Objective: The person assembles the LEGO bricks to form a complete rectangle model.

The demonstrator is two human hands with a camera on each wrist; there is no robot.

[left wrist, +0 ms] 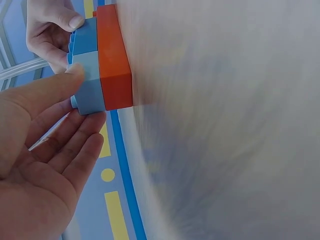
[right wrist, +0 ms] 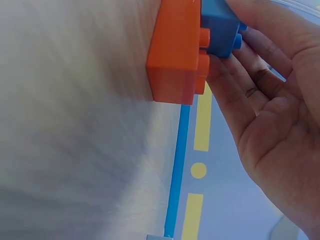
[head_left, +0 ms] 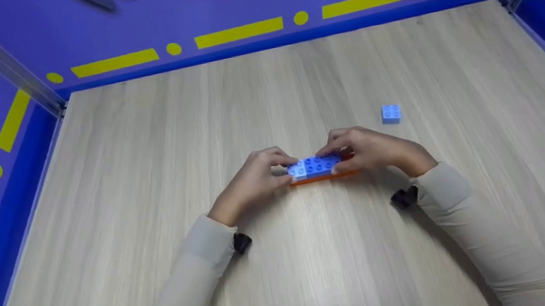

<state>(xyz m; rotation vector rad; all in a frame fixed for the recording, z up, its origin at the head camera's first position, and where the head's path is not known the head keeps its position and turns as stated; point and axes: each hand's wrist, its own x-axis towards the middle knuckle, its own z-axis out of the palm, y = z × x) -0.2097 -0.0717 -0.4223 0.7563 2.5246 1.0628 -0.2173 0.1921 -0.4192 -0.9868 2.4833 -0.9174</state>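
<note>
A long orange brick (right wrist: 175, 55) lies on the table, with a light blue brick (left wrist: 89, 82) and a darker blue brick (head_left: 319, 166) side by side on top of it. My left hand (head_left: 260, 176) pinches the light blue brick at the left end between thumb and fingers. With thumb and fingertips, my right hand (head_left: 366, 147) grips the darker blue brick near its right end. Bare orange studs (right wrist: 203, 65) show past that end in the right wrist view. The blue bricks' studs face up, partly hidden by the fingers.
A loose light blue square brick (head_left: 391, 114) sits on the wood-grain table (head_left: 321, 264), behind and to the right of my right hand. Purple-blue walls with yellow marks (head_left: 238, 33) border the table at the back and both sides.
</note>
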